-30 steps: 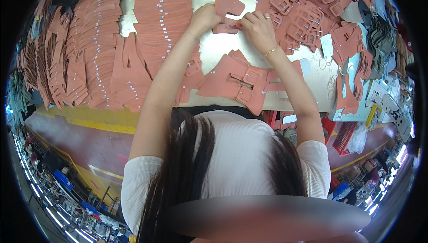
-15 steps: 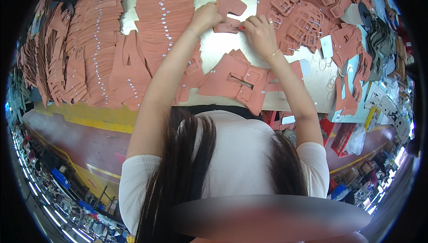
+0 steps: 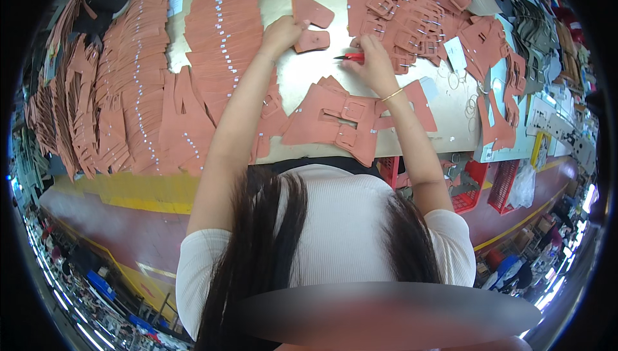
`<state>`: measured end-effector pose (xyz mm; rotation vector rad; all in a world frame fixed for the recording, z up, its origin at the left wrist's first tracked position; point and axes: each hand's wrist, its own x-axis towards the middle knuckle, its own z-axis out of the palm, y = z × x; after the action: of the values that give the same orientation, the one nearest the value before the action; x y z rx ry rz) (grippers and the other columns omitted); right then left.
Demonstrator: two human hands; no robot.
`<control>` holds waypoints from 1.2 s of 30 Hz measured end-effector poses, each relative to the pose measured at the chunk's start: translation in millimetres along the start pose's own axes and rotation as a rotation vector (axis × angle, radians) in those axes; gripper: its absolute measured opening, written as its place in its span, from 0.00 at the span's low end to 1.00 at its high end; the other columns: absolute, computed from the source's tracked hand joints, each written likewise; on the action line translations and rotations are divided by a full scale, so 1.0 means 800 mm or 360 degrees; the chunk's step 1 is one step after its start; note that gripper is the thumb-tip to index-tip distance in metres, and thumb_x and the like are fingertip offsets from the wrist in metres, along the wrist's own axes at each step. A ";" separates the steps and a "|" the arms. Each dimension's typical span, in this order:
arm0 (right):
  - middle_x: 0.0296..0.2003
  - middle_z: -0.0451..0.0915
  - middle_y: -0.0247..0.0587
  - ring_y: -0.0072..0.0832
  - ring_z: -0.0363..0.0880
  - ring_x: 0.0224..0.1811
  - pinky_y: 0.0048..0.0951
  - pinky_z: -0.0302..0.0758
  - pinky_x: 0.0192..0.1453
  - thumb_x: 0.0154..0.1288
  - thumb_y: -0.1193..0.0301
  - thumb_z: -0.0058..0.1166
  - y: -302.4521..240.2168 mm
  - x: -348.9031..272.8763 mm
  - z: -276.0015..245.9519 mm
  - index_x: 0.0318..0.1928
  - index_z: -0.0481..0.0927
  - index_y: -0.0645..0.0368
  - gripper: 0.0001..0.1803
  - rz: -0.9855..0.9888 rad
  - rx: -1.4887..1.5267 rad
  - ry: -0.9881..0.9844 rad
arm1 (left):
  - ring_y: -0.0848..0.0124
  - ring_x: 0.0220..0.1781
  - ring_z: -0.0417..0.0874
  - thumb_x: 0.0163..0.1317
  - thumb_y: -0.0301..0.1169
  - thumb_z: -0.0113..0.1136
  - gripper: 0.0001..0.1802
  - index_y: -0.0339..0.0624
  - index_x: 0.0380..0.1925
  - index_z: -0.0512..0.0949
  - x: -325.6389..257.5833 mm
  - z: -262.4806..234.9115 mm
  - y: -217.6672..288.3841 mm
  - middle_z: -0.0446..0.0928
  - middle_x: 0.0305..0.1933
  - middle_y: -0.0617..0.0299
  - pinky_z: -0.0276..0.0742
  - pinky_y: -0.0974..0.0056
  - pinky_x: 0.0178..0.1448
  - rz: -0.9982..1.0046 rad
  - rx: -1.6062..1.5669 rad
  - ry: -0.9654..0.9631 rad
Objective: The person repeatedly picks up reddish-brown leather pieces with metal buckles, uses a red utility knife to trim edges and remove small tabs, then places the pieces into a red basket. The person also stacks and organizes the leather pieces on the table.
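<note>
My left hand (image 3: 282,31) rests on a small salmon-pink cut leather piece (image 3: 312,40) lying on the pale worktable (image 3: 302,74), fingers curled onto its left end. A larger pink piece (image 3: 311,11) lies just beyond it. My right hand (image 3: 372,61) is closed around a small red-handled tool (image 3: 349,57) whose dark tip points left toward that piece, a short gap away. A thin gold bracelet sits on my right wrist. A heap of buckled pink straps (image 3: 338,119) lies between my forearms, nearer my body.
Long rows of overlapped pink pieces (image 3: 222,22) cover the table's left. A pile of buckled straps (image 3: 412,16) fills the far right, with white paper tags and dark grey pieces (image 3: 531,16) beyond. Red baskets (image 3: 467,187) hang below the table's front edge.
My right hand has pulled back from the small pink piece toward me, and the red-handled tool now shows in it. My left hand stays on the piece.
</note>
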<state>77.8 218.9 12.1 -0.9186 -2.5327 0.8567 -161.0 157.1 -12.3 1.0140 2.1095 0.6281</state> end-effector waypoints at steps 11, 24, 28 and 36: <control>0.39 0.76 0.38 0.24 0.76 0.36 0.27 0.72 0.38 0.54 0.65 0.68 -0.030 -0.034 -0.002 0.39 0.76 0.59 0.17 0.0542 0.0554 0.0235 | 0.64 0.44 0.85 0.70 0.43 0.50 0.26 0.30 0.56 0.68 -0.046 -0.031 0.027 0.78 0.48 0.51 0.86 0.62 0.42 -0.0084 -0.1211 -0.0128; 0.38 0.81 0.42 0.20 0.81 0.38 0.21 0.81 0.39 0.59 0.72 0.66 -0.153 -0.028 -0.063 0.49 0.73 0.68 0.21 0.0260 0.1491 0.0480 | 0.66 0.44 0.84 0.66 0.26 0.59 0.14 0.30 0.48 0.73 -0.233 -0.034 0.113 0.79 0.45 0.53 0.83 0.62 0.46 0.0462 -0.2031 0.0093; 0.27 0.82 0.38 0.15 0.79 0.27 0.19 0.77 0.29 0.64 0.70 0.61 -0.167 -0.035 -0.072 0.42 0.77 0.68 0.13 0.0271 0.1602 0.0614 | 0.66 0.46 0.83 0.64 0.24 0.60 0.16 0.29 0.50 0.72 -0.250 -0.038 0.116 0.78 0.47 0.53 0.83 0.63 0.48 0.0477 -0.1972 0.0150; 0.23 0.80 0.33 0.14 0.78 0.24 0.19 0.76 0.26 0.71 0.66 0.53 -0.169 -0.045 -0.084 0.41 0.80 0.66 0.14 0.0144 0.1564 0.0688 | 0.66 0.49 0.82 0.64 0.23 0.60 0.16 0.27 0.50 0.71 -0.268 -0.039 0.122 0.77 0.49 0.53 0.81 0.63 0.52 0.0462 -0.2064 0.0093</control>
<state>72.2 140.9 145.8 -0.7452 -1.4155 1.5098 -43.3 36.4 155.1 0.4928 1.1138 1.8214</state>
